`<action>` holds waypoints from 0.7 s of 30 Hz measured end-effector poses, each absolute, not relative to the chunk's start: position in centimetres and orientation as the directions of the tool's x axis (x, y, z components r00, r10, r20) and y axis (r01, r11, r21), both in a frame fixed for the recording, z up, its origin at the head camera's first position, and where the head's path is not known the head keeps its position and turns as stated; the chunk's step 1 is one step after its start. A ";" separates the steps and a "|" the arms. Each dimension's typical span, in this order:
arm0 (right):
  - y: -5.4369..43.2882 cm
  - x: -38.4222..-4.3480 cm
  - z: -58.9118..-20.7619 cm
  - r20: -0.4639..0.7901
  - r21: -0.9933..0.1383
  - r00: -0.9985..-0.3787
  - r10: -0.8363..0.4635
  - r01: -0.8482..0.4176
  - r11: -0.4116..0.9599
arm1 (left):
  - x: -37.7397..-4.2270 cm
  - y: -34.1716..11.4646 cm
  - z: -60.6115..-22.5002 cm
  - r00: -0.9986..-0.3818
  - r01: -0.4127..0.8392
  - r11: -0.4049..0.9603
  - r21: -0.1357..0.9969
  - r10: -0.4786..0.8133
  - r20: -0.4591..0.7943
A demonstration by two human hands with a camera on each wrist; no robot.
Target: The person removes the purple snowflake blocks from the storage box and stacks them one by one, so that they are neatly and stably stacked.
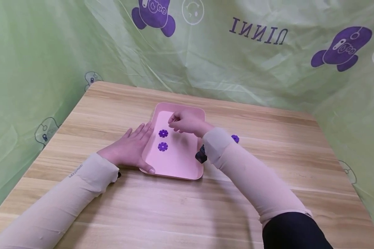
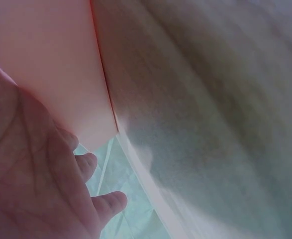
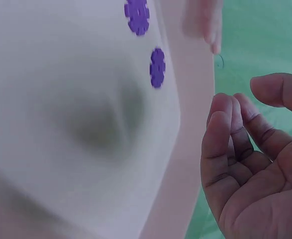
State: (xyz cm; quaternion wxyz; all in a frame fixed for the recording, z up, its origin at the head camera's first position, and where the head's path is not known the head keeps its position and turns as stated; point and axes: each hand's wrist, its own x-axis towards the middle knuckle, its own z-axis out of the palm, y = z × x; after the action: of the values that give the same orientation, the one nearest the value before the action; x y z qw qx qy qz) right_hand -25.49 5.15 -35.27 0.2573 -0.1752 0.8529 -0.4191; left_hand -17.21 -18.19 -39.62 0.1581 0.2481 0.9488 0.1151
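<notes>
A pink rectangular tray (image 1: 171, 167) lies on the table, holding two purple notched snowflake discs (image 1: 160, 134) near its left side, one above the other. My left hand (image 1: 129, 147) rests along the tray's left wall, fingers spread and straight, the thumb over its near left corner. Over the tray's far half hovers my right hand (image 1: 188, 122), its fingers loosely bent. A gap shows between thumb and fingertips in the right wrist view, where the right hand (image 3: 257, 159) holds nothing. Both discs (image 3: 157, 68) appear there on the tray floor.
Right of the tray, another purple piece (image 1: 235, 138) lies on the wooden table (image 1: 283, 155), partly behind the right sleeve. A black wrist device (image 1: 201, 155) hangs under the right wrist. Green printed cloth (image 1: 205, 58) stands behind the table and along its sides.
</notes>
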 end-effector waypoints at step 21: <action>1.7 -26.4 -37.9 -0.366 -0.612 -0.811 -0.457 -0.160 0.774 | -17.1 -18.3 -39.6 -0.832 0.440 0.852 0.285 0.506 -0.227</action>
State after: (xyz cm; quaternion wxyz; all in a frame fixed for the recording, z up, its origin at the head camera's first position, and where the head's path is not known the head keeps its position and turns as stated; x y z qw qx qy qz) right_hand -26.37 1.70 -37.91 0.2561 -0.1701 0.9064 -0.2896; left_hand -17.06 -18.27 -39.64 0.1484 0.2489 0.9506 0.1108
